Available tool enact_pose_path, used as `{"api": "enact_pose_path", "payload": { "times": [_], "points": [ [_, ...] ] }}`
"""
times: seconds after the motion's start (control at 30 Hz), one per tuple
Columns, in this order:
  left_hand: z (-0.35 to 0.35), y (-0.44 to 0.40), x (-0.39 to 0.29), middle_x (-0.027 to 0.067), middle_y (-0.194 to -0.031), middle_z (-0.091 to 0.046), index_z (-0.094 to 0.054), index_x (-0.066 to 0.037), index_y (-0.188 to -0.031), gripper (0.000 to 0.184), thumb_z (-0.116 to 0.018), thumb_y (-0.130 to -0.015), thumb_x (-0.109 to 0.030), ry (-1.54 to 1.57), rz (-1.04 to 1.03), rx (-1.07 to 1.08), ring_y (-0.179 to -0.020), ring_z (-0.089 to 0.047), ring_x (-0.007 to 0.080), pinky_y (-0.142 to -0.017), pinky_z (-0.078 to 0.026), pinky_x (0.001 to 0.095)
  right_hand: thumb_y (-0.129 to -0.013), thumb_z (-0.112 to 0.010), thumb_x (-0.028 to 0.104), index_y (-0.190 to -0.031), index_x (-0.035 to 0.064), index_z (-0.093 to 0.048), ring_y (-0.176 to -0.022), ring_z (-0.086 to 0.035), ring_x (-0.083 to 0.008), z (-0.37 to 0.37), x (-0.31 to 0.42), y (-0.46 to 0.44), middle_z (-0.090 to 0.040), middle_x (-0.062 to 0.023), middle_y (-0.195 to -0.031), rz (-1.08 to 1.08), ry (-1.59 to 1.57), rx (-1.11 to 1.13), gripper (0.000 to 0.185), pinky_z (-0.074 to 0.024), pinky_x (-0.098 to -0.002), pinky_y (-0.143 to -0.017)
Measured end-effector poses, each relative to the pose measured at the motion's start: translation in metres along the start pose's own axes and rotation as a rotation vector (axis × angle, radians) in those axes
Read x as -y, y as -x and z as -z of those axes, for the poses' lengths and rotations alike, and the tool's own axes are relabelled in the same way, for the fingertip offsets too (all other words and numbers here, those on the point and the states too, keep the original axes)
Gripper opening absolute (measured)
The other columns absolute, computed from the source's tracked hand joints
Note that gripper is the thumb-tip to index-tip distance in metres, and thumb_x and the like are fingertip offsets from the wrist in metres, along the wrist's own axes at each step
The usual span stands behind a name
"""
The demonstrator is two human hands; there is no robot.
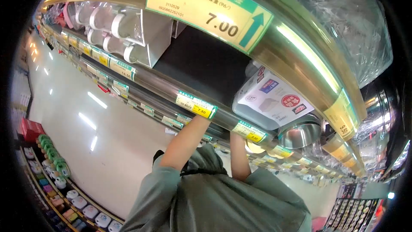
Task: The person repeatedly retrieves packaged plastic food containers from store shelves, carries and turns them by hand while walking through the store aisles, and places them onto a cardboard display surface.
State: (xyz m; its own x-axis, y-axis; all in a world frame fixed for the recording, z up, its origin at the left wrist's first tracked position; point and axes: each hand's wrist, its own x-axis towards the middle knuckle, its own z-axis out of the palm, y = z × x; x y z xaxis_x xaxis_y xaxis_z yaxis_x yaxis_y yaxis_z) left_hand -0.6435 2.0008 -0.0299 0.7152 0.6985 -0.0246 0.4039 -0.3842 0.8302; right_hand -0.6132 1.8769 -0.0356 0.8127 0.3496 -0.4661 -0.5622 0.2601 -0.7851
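Note:
Both of my forearms reach forward under a shelf edge, which hides both hands. My left forearm (185, 141) passes beneath a yellow-and-green price label (196, 104) reading about 7.50. My right forearm (238, 157) goes under the edge near another price label (249, 131). What either hand touches or holds cannot be seen. On the shelf above them, to the right, lies a white packaged container (274, 99) with a printed sleeve. Beside it is a shiny metal bowl or pot (300, 132).
White bins with round fronts (128, 28) stand on the shelf at upper left. A large price label (210, 10) reading 7.00 hangs on the rail overhead. Plastic-wrapped goods (343, 21) are at upper right. Across the pale aisle floor (94, 146) runs a stocked shelf (81, 202).

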Motion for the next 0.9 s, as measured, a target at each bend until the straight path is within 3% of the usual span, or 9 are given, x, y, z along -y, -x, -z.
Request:
{"api": "enact_pose_path", "payload": {
  "times": [0.2,0.4,0.5,0.53,0.6,0.63,0.77,0.9],
  "points": [
    [0.014,0.006,0.022,0.0151,-0.108,-0.064,-0.062,0.0,-0.12,0.034,-0.066,-0.093,-0.021,0.138,-0.004,-0.059,-0.101,-0.056,0.0259,-0.089,-0.044,0.0374,-0.099,-0.061,0.016,-0.149,0.008,-0.034,-0.135,-0.039,-0.0206,-0.006,-0.011,-0.005,-0.04,-0.0069,-0.149,0.063,0.129,-0.012,0.058,-0.0303,-0.0363,-0.114],
    [0.072,0.066,0.073,0.0127,-0.1,-0.067,-0.064,0.002,-0.115,0.031,-0.066,-0.094,-0.021,0.475,-0.011,-0.252,-0.092,-0.061,0.0211,-0.082,-0.048,0.0333,-0.098,-0.062,0.017,-0.15,0.0074,-0.033,-0.135,-0.038,-0.0207,-0.001,-0.026,0.044,-0.039,-0.0074,-0.15,0.257,0.42,0.018,0.059,-0.0299,-0.0368,-0.115],
    [0.122,0.114,0.07,0.0115,-0.095,-0.069,-0.065,0.003,-0.113,0.03,-0.066,-0.095,-0.021,0.638,-0.001,-0.339,-0.088,-0.063,0.0187,-0.079,-0.05,0.0312,-0.098,-0.062,0.017,-0.15,0.007,-0.032,-0.135,-0.038,-0.0207,-0.011,-0.025,0.089,-0.039,-0.0077,-0.151,0.306,0.453,0.136,0.06,-0.0297,-0.0371,-0.115],
    [0.156,0.137,0.043,0.0093,-0.091,-0.069,-0.066,0.004,-0.115,0.034,-0.067,-0.096,-0.025,0.7,0.06,-0.31,-0.083,-0.061,0.0131,-0.076,-0.049,0.0278,-0.1,-0.059,0.017,-0.15,0.0074,-0.032,-0.136,-0.038,-0.0204,-0.018,-0.025,0.106,-0.038,-0.008,-0.152,0.29,0.435,0.195,0.058,-0.0303,-0.0367,-0.114],
    [0.165,0.171,0.051,0.0058,-0.089,-0.067,-0.065,0.005,-0.118,0.041,-0.068,-0.097,-0.03,0.869,0.052,-0.4,-0.078,-0.056,0.0078,-0.073,-0.046,0.0232,-0.102,-0.056,0.017,-0.15,0.0081,-0.032,-0.136,-0.04,-0.0202,-0.022,-0.041,0.133,-0.039,-0.008,-0.151,0.323,0.37,0.353,0.055,-0.0322,-0.0371,-0.113],
    [0.175,0.194,0.056,0.0069,-0.093,-0.069,-0.064,0.005,-0.121,0.042,-0.069,-0.096,-0.028,0.802,0.041,-0.418,-0.077,-0.058,0.0079,-0.069,-0.047,0.0235,-0.103,-0.055,0.017,-0.15,0.0084,-0.032,-0.136,-0.04,-0.0201,-0.022,-0.052,0.147,-0.039,-0.008,-0.151,0.334,0.34,0.439,0.053,-0.0332,-0.0373,-0.113],
    [0.189,0.273,0.087,0.01,-0.097,-0.069,-0.061,0.004,-0.125,0.045,-0.072,-0.093,-0.025,0.827,0.077,-0.421,-0.072,-0.059,0.007,-0.057,-0.048,0.0224,-0.105,-0.051,0.021,-0.15,0.0089,-0.033,-0.133,-0.045,-0.0189,-0.03,-0.078,0.218,-0.044,-0.0072,-0.147,0.143,0.259,0.496,0.049,-0.0381,-0.0398,-0.109],
    [0.208,0.339,0.1,0.0111,-0.1,-0.067,-0.063,0.003,-0.123,0.04,-0.071,-0.094,-0.024,0.777,0.111,-0.448,-0.076,-0.063,0.01,-0.055,-0.052,0.0257,-0.106,-0.049,0.021,-0.152,0.0092,-0.028,-0.13,-0.047,-0.0174,-0.019,-0.108,0.261,-0.045,-0.0102,-0.145,0.073,0.26,0.486,0.052,-0.0424,-0.035,-0.105]
  ]
}}
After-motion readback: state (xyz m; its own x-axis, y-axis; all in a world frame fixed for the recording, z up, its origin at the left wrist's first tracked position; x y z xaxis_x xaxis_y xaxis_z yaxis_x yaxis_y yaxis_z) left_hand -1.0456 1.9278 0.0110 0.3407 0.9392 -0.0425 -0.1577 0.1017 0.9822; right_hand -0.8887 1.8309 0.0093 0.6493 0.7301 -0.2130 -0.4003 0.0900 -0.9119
